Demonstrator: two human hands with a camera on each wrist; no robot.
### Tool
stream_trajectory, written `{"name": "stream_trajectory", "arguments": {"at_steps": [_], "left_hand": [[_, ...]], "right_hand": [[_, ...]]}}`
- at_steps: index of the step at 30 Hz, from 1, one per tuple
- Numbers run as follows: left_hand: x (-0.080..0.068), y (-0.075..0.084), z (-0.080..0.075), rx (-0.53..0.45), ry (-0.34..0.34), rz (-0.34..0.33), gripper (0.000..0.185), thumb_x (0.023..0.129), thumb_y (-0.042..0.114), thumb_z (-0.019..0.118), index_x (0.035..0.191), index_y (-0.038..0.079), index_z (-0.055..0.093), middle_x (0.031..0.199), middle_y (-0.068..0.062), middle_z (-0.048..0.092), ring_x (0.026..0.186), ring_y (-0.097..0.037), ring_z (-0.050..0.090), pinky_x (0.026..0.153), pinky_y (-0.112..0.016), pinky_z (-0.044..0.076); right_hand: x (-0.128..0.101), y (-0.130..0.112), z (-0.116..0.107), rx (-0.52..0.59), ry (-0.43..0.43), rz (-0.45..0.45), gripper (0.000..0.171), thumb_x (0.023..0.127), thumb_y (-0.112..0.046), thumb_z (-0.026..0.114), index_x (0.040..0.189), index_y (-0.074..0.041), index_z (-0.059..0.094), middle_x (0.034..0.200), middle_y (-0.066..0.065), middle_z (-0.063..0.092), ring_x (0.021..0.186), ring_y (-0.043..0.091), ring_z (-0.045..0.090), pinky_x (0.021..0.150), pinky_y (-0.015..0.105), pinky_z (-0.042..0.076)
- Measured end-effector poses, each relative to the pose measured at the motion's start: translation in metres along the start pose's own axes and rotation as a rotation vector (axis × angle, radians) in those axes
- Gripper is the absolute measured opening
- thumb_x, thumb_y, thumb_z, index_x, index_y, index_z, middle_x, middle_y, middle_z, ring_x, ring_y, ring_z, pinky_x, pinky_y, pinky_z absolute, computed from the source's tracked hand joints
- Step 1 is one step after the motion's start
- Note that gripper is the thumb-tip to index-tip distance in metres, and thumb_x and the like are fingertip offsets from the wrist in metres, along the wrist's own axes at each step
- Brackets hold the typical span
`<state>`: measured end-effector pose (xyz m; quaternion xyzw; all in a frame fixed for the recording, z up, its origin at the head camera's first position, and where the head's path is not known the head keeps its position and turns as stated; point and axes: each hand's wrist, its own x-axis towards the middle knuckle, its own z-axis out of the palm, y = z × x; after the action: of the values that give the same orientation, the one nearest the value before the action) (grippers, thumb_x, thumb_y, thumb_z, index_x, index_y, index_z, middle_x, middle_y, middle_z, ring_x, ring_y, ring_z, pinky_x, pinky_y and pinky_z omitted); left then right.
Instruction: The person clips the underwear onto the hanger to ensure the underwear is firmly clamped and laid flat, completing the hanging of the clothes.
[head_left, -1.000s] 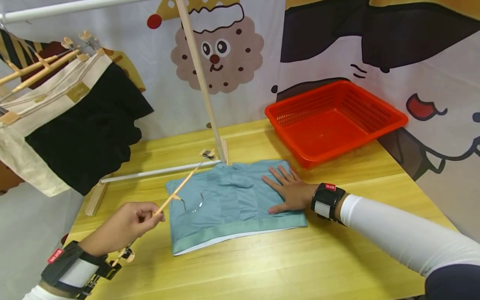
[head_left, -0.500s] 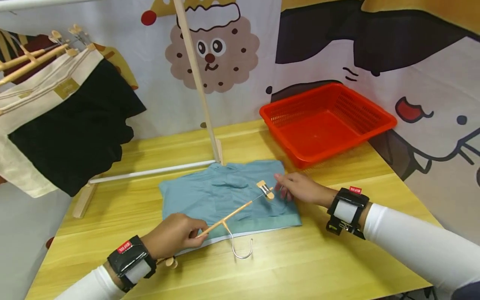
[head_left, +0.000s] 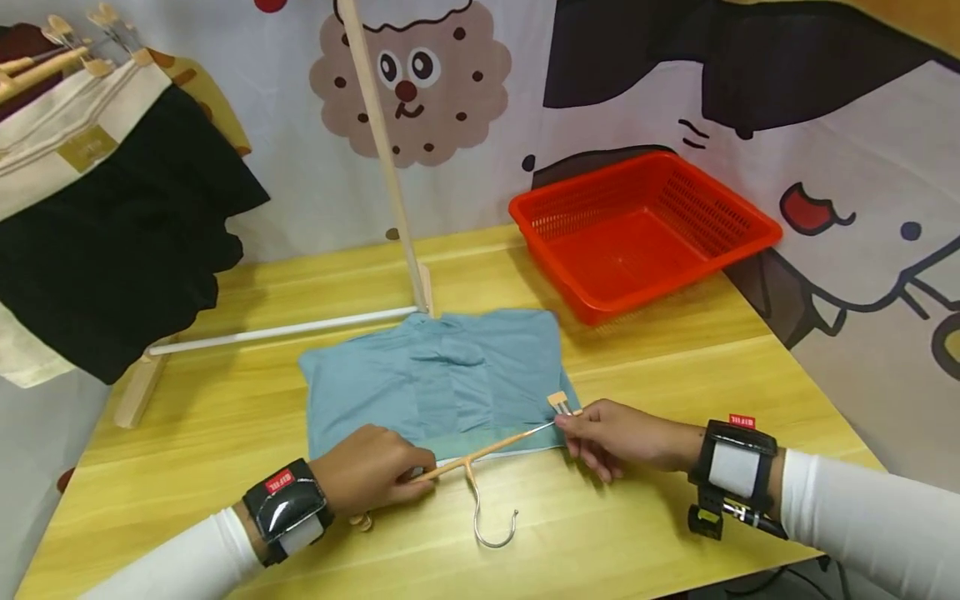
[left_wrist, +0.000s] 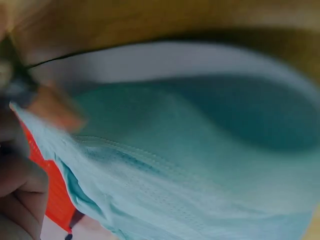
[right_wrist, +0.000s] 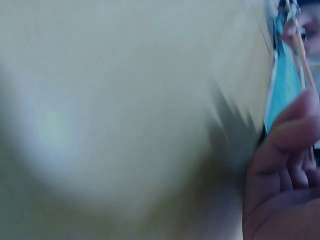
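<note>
2 hands share 1 wooden clip hanger point(head_left: 480, 454) in the head view: the left hand point(head_left: 371, 475) grips the bar near its left end, the right hand point(head_left: 618, 435) pinches the clip point(head_left: 558, 403) at the other end. The hanger lies along the near hem of the folded teal garment point(head_left: 435, 379) on the yellow table point(head_left: 675, 367), its metal hook point(head_left: 491, 521) pointing toward the person. My reading: the step in hand is fixing the hanger to the hem — the next move calls for opening that clip and seating it over the fabric edge (the left clip likewise).

Left wrist view: blurred teal cloth point(left_wrist: 200, 150) fills the frame just beside the fingers point(left_wrist: 20, 195); the grasp itself cannot be told here.

Right wrist view: heavily blurred — curled fingers point(right_wrist: 285, 165) close to the garment's edge point(right_wrist: 282, 85).
</note>
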<state>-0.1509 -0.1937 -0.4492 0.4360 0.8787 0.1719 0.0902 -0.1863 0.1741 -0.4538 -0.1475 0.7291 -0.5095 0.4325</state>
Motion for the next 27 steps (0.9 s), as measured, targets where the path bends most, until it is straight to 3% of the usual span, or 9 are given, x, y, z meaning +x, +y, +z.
{"name": "stream_trajectory", "arguments": {"at_steps": [7, 10, 13, 17, 22, 27], "left_hand": [[0.011, 0.008, -0.012, 0.045, -0.12, -0.003, 0.034, 0.093, 0.032, 0.07, 0.067, 0.024, 0.049, 0.058, 0.018, 0.029, 0.051, 0.006, 0.027, 0.049, -0.016, 0.023], [0.024, 0.011, -0.018, 0.055, -0.123, -0.011, 0.029, 0.092, 0.037, 0.07, 0.069, 0.025, 0.057, 0.06, 0.02, 0.039, 0.053, 0.007, 0.034, 0.05, -0.016, 0.029], [0.049, 0.013, -0.022, 0.084, -0.076, -0.002, 0.018, 0.096, 0.036, 0.066, 0.082, 0.024, 0.067, 0.071, 0.018, 0.055, 0.058, 0.005, 0.045, 0.053, -0.018, 0.039], [0.099, 0.015, -0.017, 0.155, -0.032, 0.06, 0.015, 0.1, 0.031, 0.062, 0.109, 0.022, 0.069, 0.098, 0.007, 0.065, 0.069, -0.004, 0.056, 0.062, -0.025, 0.05], [0.153, 0.017, -0.002, 0.182, -0.102, 0.106, 0.032, 0.101, 0.035, 0.06, 0.132, 0.027, 0.061, 0.108, 0.002, 0.06, 0.068, -0.01, 0.054, 0.063, -0.027, 0.049], [0.184, 0.021, 0.012, 0.198, -0.158, 0.127, 0.037, 0.102, 0.031, 0.058, 0.139, 0.035, 0.056, 0.111, 0.001, 0.059, 0.064, -0.01, 0.05, 0.057, -0.022, 0.043]], "right_hand": [[-0.006, 0.007, 0.018, 0.088, 0.059, 0.04, 0.06, 0.105, -0.051, 0.041, 0.082, 0.002, 0.059, 0.053, -0.002, 0.053, 0.042, 0.01, 0.051, 0.041, 0.023, 0.039], [-0.007, 0.009, 0.021, 0.114, 0.065, 0.042, 0.058, 0.105, -0.05, 0.042, 0.081, 0.0, 0.059, 0.053, -0.003, 0.053, 0.041, 0.009, 0.051, 0.041, 0.023, 0.039], [-0.007, 0.012, 0.023, 0.124, 0.071, 0.034, 0.057, 0.105, -0.049, 0.043, 0.082, 0.001, 0.059, 0.054, -0.003, 0.053, 0.041, 0.009, 0.05, 0.04, 0.023, 0.039], [-0.008, 0.016, 0.026, 0.117, 0.092, 0.015, 0.059, 0.106, -0.048, 0.042, 0.084, 0.004, 0.057, 0.055, -0.004, 0.051, 0.041, 0.009, 0.05, 0.04, 0.023, 0.039], [-0.009, 0.021, 0.031, 0.112, 0.107, -0.016, 0.063, 0.107, -0.046, 0.041, 0.089, 0.013, 0.054, 0.057, -0.004, 0.049, 0.042, 0.008, 0.05, 0.041, 0.022, 0.039], [-0.01, 0.025, 0.033, 0.104, 0.116, -0.028, 0.064, 0.106, -0.047, 0.041, 0.091, 0.014, 0.054, 0.055, -0.005, 0.05, 0.042, 0.007, 0.05, 0.04, 0.022, 0.04]]}}
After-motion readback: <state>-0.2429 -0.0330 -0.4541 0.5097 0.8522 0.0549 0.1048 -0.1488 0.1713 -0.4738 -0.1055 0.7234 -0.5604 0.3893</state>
